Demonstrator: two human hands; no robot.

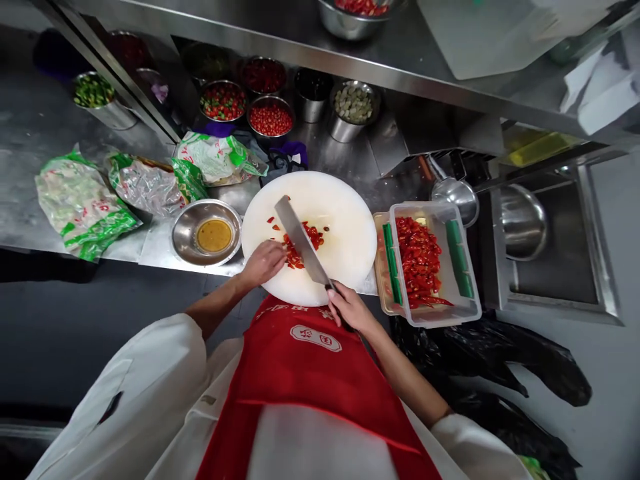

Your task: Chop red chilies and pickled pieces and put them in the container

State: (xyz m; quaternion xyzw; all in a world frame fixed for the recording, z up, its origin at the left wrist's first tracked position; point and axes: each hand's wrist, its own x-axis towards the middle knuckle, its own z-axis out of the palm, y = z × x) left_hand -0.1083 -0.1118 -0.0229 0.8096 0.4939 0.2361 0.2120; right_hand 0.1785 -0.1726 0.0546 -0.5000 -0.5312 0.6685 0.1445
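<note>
My right hand (349, 307) grips the dark handle of a kitchen knife (303, 244), a long broad blade slanting up and left across the round white cutting board (350, 200). Chopped red chili peppers (314, 235) lie on both sides of the blade, with a few loose bits farther left. Beside the pile, at the board's left edge, my left hand (267, 261) has its fingers curled together against the chili pieces. What lies under those fingertips is hidden.
Left of the board stands a metal bowl (186, 230) of brownish liquid, near plastic bags (83, 197). On the right is a clear plastic bin (469, 308) of cut red chilies, then a sink (565, 283). Behind are several metal containers (345, 129) under a steel shelf (280, 40).
</note>
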